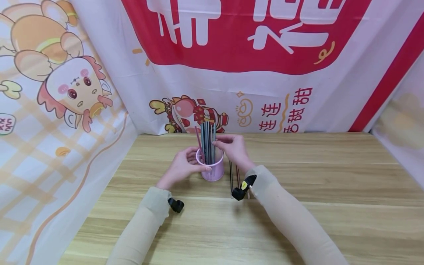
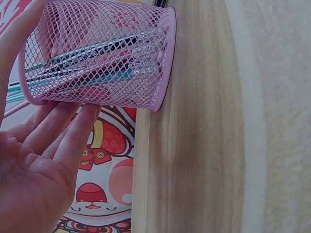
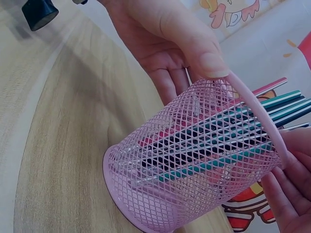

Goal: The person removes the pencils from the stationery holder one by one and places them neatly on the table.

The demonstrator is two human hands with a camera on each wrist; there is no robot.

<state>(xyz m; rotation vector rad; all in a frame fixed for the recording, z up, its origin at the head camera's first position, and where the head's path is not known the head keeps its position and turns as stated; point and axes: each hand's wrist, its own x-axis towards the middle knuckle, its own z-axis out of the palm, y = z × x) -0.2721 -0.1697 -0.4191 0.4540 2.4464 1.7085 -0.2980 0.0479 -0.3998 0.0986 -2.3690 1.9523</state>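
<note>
A pink mesh pen holder (image 1: 213, 173) stands upright on the wooden table, filled with slim pencils (image 1: 208, 143) in teal, dark, silver and pink. My left hand (image 1: 184, 163) grips its left side; the thumb lies along the front and the fingers go round behind, as the left wrist view shows with the mesh wall (image 2: 104, 58). At the right of the bundle my right hand (image 1: 233, 149) has thumb and forefinger together on a teal pencil near the rim. In the right wrist view clear, glittery pencil ends show through the mesh (image 3: 194, 150).
Two or three loose pencils (image 1: 231, 178) lie on the table right of the holder, partly under my right wrist. A printed cloth (image 1: 205, 88) hangs behind the table's back edge (image 1: 298, 134), and another patterned cloth (image 1: 76, 158) covers the left side. Small black cameras ride on both wrists.
</note>
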